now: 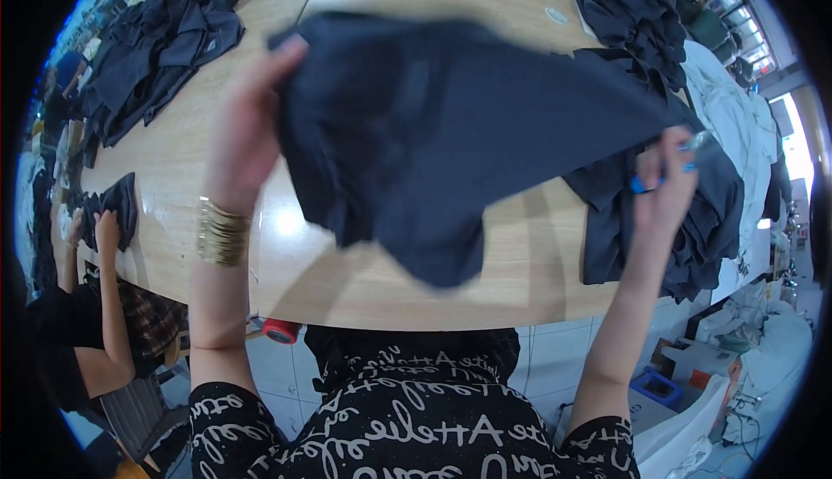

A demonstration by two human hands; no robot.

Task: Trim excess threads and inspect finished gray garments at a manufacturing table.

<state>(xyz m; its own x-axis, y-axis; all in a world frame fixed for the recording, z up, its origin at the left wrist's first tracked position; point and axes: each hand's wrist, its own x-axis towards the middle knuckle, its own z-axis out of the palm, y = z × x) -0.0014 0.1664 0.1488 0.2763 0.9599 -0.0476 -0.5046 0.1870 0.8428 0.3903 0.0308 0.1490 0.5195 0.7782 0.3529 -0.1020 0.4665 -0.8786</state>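
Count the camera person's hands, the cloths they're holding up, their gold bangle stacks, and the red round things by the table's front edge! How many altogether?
Hands: 2 (left hand, right hand)
Held-up cloths: 1 (dark cloth, held by both hands)
Bangles: 1 gold bangle stack
Red: 1 red round thing
Total: 5

Passage: open table (533,258) nearest me. Obstacles: dark cloth (485,115), my left hand (247,123) to right hand (666,175); right garment heap (646,236); far-left garment heap (165,58).
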